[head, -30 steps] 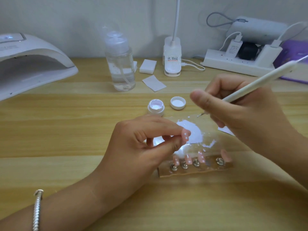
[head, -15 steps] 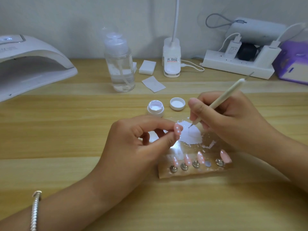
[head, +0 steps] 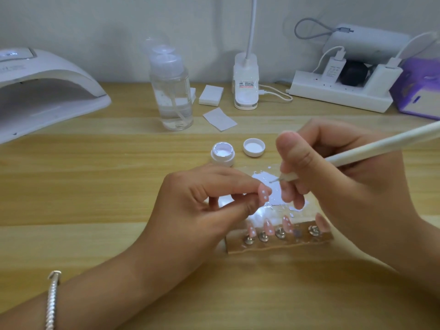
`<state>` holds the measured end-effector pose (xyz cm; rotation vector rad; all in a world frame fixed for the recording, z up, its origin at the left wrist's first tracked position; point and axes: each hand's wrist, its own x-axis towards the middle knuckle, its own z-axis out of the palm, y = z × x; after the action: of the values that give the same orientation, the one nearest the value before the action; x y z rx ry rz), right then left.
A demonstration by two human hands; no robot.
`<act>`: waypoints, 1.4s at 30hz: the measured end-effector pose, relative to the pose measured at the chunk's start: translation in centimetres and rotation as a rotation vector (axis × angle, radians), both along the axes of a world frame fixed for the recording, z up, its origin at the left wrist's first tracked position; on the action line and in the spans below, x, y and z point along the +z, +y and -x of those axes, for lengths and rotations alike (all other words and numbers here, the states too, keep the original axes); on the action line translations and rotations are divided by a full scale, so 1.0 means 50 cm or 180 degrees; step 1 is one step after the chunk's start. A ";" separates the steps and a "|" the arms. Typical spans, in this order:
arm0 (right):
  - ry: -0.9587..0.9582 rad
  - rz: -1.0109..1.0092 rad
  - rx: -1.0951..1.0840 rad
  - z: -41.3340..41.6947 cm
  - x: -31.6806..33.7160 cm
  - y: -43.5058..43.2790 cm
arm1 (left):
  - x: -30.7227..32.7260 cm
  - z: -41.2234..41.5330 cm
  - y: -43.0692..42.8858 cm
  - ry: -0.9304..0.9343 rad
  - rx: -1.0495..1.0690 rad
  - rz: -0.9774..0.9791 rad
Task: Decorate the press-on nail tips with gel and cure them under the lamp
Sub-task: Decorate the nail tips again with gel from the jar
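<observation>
While your left hand [head: 204, 206] pinches one pink tip [head: 264, 195] between thumb and forefinger, dotted side up, your right hand [head: 345, 186] has its fingers curled round the pen [head: 381, 146], pencil-style. The pen's fine metal point sits just at 1 o'clock of that tip, over the white gel [head: 262, 178] smeared on the clear sheet [head: 258, 214]. Honestly can't tell if the point is touching the gel or just above it.

At 6 o'clock from the sheet, the brown strip [head: 278, 244] carries four more tips [head: 287, 223] standing on metal studs. At least two show white dots, and the one at the right end looks plain.

Your pot [head: 223, 154] is open, at 12 o'clock from your left hand, with its lid [head: 254, 147] lying upside down just beside it at 3 o'clock, not touching.

Way out at 10 o'clock on the surface [head: 95, 186] is the lamp [head: 47, 91], well apart from everything you're working on. A clear bottle [head: 171, 91] stands at 11 o'clock from the pot, and a power strip [head: 338, 96] runs along the wall at 2 o'clock. Your left wrist has a silver bracelet [head: 52, 298] on it.
</observation>
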<state>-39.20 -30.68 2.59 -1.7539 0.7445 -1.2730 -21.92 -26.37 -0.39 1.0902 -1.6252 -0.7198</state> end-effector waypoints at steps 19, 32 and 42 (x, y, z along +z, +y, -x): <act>-0.0012 -0.0056 0.0128 -0.012 -0.003 0.006 | 0.007 0.004 0.000 -0.0119 -0.0015 0.0099; 0.0123 0.0040 0.0084 -0.011 -0.008 0.001 | 0.008 0.004 -0.001 -0.0171 -0.0004 0.0175; 0.0123 0.0016 0.0096 -0.010 -0.008 0.001 | 0.007 0.003 -0.001 -0.0205 0.0008 0.0186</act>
<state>-38.69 -30.61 2.19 -1.7917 0.7348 -1.2249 -22.09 -26.43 -0.06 1.0827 -1.6886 -0.6372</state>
